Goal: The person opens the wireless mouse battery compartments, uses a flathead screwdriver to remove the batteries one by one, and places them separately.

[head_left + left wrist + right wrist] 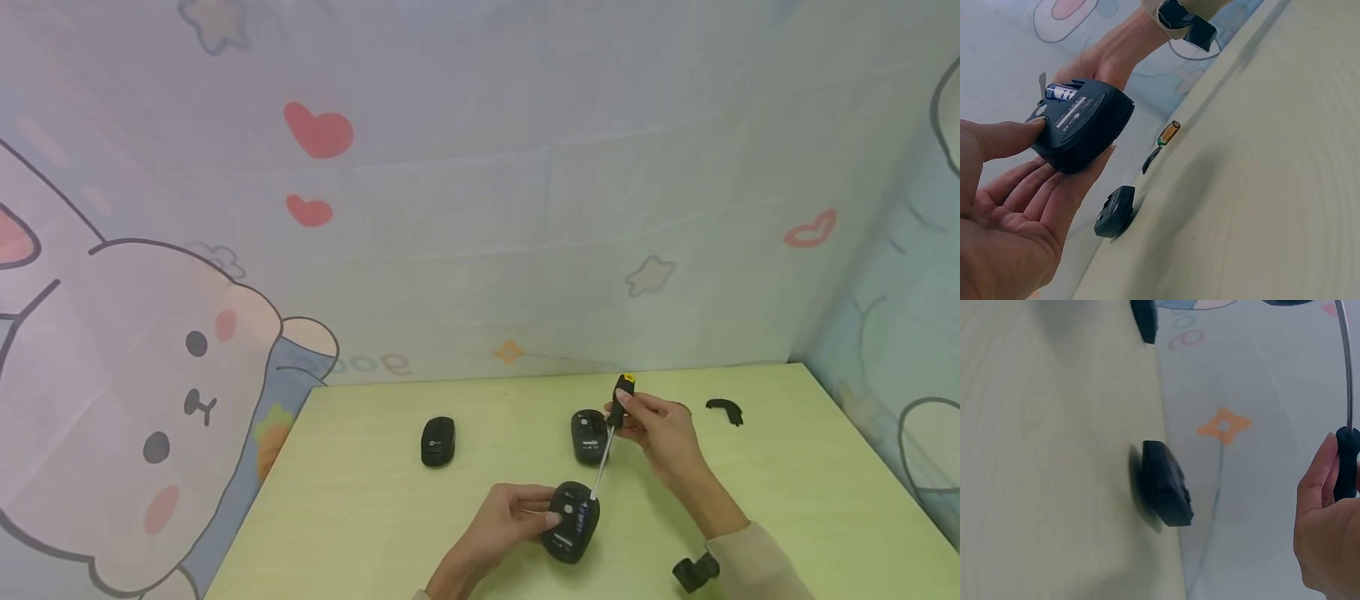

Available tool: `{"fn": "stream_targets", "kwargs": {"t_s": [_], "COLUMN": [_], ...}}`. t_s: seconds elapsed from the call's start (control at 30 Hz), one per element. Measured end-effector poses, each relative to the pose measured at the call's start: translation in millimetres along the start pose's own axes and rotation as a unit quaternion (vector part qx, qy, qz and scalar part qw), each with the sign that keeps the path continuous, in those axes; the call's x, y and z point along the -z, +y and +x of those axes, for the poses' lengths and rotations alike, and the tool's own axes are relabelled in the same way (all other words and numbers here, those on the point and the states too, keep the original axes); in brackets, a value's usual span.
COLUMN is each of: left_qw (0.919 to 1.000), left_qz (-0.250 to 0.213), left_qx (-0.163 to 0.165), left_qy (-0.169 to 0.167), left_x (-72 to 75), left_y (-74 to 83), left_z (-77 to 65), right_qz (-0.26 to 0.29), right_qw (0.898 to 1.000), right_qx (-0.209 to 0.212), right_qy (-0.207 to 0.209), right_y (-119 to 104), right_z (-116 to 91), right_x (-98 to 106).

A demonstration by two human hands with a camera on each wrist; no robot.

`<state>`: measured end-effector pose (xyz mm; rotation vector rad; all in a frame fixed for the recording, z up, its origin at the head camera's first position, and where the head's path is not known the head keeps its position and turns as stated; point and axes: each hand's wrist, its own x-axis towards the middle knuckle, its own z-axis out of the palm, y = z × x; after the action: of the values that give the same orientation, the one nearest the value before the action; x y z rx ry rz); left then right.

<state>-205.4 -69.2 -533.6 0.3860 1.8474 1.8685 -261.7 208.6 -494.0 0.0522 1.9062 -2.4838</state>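
Gripping the black computer mouse point(566, 537) between thumb and fingers, your left hand point(507, 518) holds it above the near middle of the table point(337, 517), underside facing you, a blue-and-white battery point(1060, 92) showing inside. Your right hand point(665, 435) pinches the screwdriver point(616, 415) by its black-and-yellow handle, tip down at that mouse's far right edge; contact cannot be confirmed. A second mouse point(588, 438) lies behind, a third mouse point(438, 442) farther left. At far right lies a curved black piece point(727, 409), a loose battery point(1169, 132) near it.
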Motion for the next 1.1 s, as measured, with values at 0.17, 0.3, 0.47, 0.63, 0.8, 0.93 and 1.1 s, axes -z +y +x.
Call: {"fn": "stream_targets", "kwargs": {"t_s": [0.17, 0.3, 0.47, 0.63, 0.8, 0.93, 1.1], "left_qw": [1.0000, 1.0000, 0.9996, 0.9992, 0.9985, 0.9984, 0.9985], "left_qz": [0.001, 0.004, 0.004, -0.004, -0.009, -0.013, -0.021], "left_qx": [-0.002, 0.007, 0.022, 0.029, 0.041, 0.044, 0.034], "left_qy": [-0.003, 0.004, 0.016, 0.026, 0.034, 0.035, 0.037], "left_x": [3.1, 6.2, 12.8, 17.6, 20.4, 22.7, 24.9], "left_y": [0.6, 0.7, 1.2, -0.8, -6.1, -10.1, -12.2], "left_z": [-0.8, -3.2, -7.8, -11.6, -13.2, -14.2, -15.1], "right_qz": [0.039, 0.032, 0.016, -0.021, -0.072, -0.080, -0.054], "right_qw": [0.999, 0.999, 0.998, 0.995, 0.990, 0.988, 0.986], "right_qx": [0.005, 0.006, -0.005, -0.024, -0.047, -0.078, -0.109], "right_qy": [-0.013, -0.036, -0.068, -0.097, -0.107, -0.111, -0.112], "right_y": [-12, -20, -26, -31, -37, -40, -41], "right_z": [-2, -4, -8, -10, -11, -8, 0], "right_x": [4, 8, 17, 30, 42, 50, 63]}}
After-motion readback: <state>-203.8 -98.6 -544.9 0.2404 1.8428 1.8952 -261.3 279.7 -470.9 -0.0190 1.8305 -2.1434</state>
